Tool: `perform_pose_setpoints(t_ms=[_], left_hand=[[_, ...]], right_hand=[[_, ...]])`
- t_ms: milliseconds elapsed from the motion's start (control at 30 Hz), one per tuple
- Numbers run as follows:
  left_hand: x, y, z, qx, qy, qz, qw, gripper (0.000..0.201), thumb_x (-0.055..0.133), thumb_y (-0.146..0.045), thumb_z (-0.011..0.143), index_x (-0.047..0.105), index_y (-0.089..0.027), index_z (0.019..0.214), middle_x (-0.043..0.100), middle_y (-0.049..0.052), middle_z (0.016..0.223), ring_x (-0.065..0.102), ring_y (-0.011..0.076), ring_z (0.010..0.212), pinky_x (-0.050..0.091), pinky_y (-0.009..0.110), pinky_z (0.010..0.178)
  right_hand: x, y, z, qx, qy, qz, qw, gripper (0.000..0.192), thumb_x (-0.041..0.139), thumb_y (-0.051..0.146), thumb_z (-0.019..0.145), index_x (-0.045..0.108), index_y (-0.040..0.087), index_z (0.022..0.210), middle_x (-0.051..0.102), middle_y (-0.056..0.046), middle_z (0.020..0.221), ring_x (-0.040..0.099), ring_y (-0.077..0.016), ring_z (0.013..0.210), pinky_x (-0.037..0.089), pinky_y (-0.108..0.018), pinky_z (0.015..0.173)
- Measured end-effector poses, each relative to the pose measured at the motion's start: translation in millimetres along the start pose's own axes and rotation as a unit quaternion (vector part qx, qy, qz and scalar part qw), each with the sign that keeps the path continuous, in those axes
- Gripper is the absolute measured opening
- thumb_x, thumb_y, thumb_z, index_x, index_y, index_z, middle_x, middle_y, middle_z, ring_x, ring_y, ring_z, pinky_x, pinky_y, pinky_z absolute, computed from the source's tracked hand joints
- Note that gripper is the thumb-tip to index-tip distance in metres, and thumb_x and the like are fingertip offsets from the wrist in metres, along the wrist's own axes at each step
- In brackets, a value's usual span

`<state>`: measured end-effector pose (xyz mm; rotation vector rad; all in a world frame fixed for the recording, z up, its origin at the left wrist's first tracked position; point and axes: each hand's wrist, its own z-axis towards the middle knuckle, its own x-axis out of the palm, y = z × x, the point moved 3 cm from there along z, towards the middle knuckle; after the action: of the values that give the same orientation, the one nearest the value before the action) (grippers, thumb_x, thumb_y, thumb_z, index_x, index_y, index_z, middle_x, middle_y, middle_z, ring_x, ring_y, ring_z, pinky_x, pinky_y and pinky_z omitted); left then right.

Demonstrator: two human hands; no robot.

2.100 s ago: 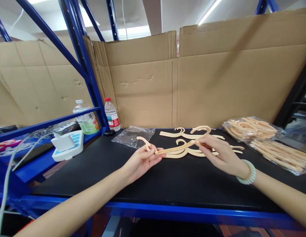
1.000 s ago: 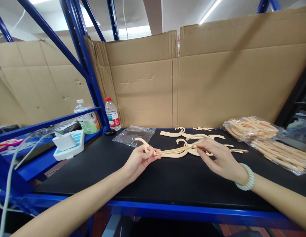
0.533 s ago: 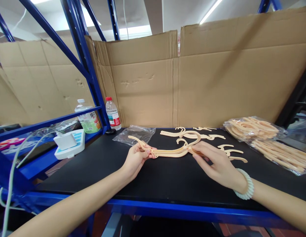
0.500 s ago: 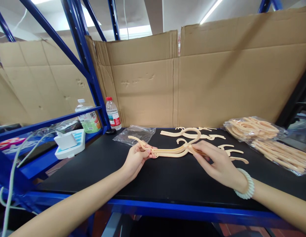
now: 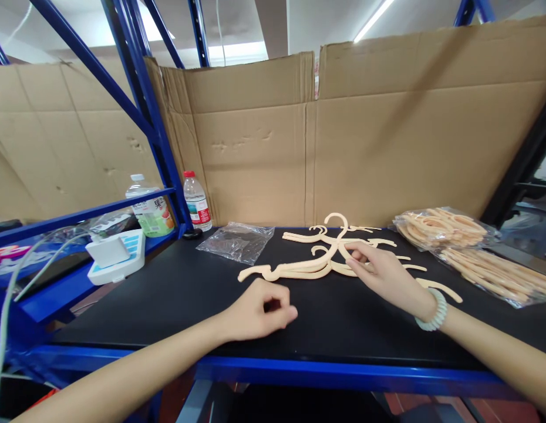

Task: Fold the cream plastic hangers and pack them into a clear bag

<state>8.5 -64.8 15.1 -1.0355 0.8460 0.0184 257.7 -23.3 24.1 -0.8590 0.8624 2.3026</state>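
Note:
A cream-coloured clothes hanger (image 5: pixel 306 264) lies on the black tabletop with its hook pointing away from me. My right hand (image 5: pixel 383 271) has thumb and fingers closed around its right arm, just below the hook, and covers part of that arm. Another hanger with a smaller hook (image 5: pixel 319 249) shows close beneath it. In front of the hanger's left end, my left hand (image 5: pixel 260 311) is loosely curled, apart from the hanger and with nothing visible in it. More hangers (image 5: pixel 299 237) lie behind, and several ends stick out beyond my right wrist.
Bagged rings or hooks (image 5: pixel 442 229) and bagged hanger arms (image 5: pixel 497 273) lie at the right. An empty clear bag (image 5: pixel 238 241) and a red-capped water bottle (image 5: pixel 197 202) are at the back left. A white power strip (image 5: pixel 117 258) sits left. Cardboard (image 5: pixel 255 153) walls the back.
My left hand has let go of the hanger's left end and drawn back toward me, curling up. The hanger has come down onto the table, my right hand still on it.

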Motion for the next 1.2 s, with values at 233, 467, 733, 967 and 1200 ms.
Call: perform_pose_setpoints(t_ms=[233,467,733,967,1200], left_hand=[[6.2,-16,-6,0.134,-0.063,0.264,0.953,0.015,0.048,-0.017,0.085,0.062,-0.021,0.090,0.066,0.009,0.093,0.058,0.0233,0.087,0.043,0.033,0.078],[4.1,-4,-3,0.081,-0.049,0.292,0.952,0.026,0.053,-0.016,0.082,0.058,-0.021,0.107,0.062,0.009,0.112,0.054,0.0270,0.105,0.038,0.042,0.095],[4.8,0,-2,0.080,-0.044,0.285,0.954,0.025,0.052,-0.017,0.083,0.059,-0.022,0.107,0.062,0.009,0.116,0.054,0.0271,0.110,0.036,0.045,0.100],[3.0,4,-1,0.067,-0.039,0.257,0.963,0.027,0.054,-0.023,0.086,0.062,-0.024,0.112,0.059,0.009,0.128,0.048,0.0284,0.123,0.028,0.047,0.110],[3.8,12,-3,0.015,-0.013,0.266,0.964,0.039,0.049,-0.033,0.092,0.053,-0.024,0.129,0.038,0.011,0.149,0.027,0.0309,0.140,0.016,0.053,0.114]], right_hand=[[11,0,-6,-0.004,0.089,-0.078,0.993,0.013,0.050,0.024,0.088,0.060,0.021,0.096,0.061,-0.001,0.072,0.059,-0.0192,0.067,0.047,-0.031,0.061],[17,-3,-3,-0.022,0.136,-0.133,0.981,0.009,0.054,0.016,0.084,0.061,0.019,0.079,0.060,-0.003,0.076,0.056,-0.0217,0.080,0.046,-0.034,0.071],[16,-5,-3,-0.027,0.125,-0.151,0.980,0.011,0.057,0.010,0.083,0.063,0.019,0.084,0.060,-0.004,0.082,0.056,-0.0223,0.085,0.047,-0.035,0.075],[14,-14,-1,-0.015,0.118,-0.146,0.982,0.020,0.059,0.017,0.084,0.061,0.016,0.104,0.062,-0.010,0.100,0.056,-0.0266,0.099,0.048,-0.043,0.087],[22,-27,-5,0.009,0.181,-0.154,0.971,0.069,0.042,0.049,0.093,0.034,0.001,0.142,0.036,-0.025,0.145,0.030,-0.0360,0.137,0.030,-0.053,0.110]])
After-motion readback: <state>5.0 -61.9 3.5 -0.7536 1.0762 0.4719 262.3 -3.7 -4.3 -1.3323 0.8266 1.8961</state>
